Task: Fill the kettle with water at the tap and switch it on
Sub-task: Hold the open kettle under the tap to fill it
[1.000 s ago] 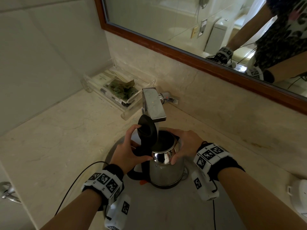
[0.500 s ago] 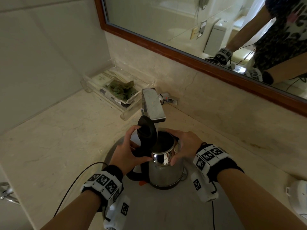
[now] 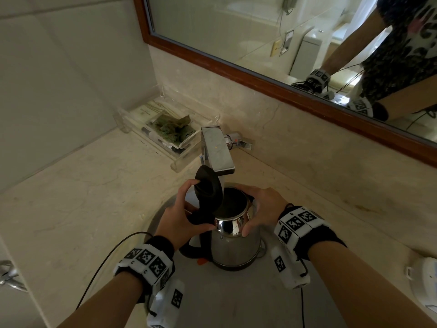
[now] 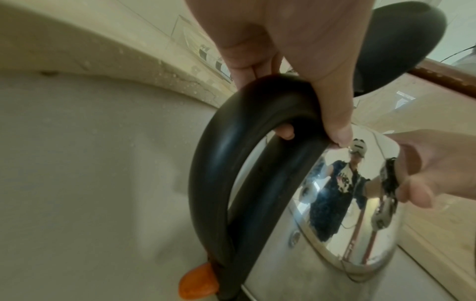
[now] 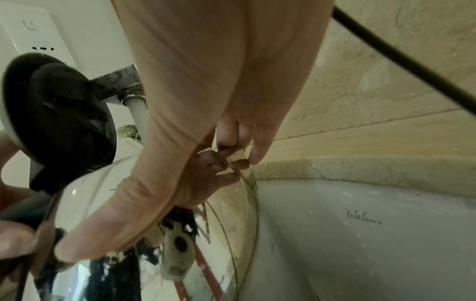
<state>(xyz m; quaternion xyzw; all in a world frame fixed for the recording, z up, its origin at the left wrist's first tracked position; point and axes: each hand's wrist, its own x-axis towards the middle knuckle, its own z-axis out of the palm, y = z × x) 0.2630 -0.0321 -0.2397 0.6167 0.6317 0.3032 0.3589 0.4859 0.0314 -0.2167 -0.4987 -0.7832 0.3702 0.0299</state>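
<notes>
A steel kettle (image 3: pixel 233 248) stands in the sink basin (image 3: pixel 236 301) under the square chrome tap (image 3: pixel 216 151), its black lid (image 3: pixel 209 188) tipped up and open. A stream of water (image 5: pixel 137 114) runs from the spout into the kettle. My left hand (image 3: pixel 179 215) grips the black handle (image 4: pixel 231 146), thumb over its top, one finger up against the lid. My right hand (image 3: pixel 262 207) is wrapped round the kettle's upper right side, thumb on the shiny band (image 3: pixel 230 226). An orange switch (image 4: pixel 198 283) sits at the handle's foot.
A clear tray (image 3: pixel 165 131) of toiletries lies behind the tap on the left of the marble counter (image 3: pixel 82 197). A wood-framed mirror (image 3: pixel 272 43) hangs above. A white round object (image 3: pixel 423 282) sits at the right edge. A wall socket (image 5: pixel 33 38) shows in the right wrist view.
Hardly anything has changed; both hands keep the same hold on the kettle under the tap.
</notes>
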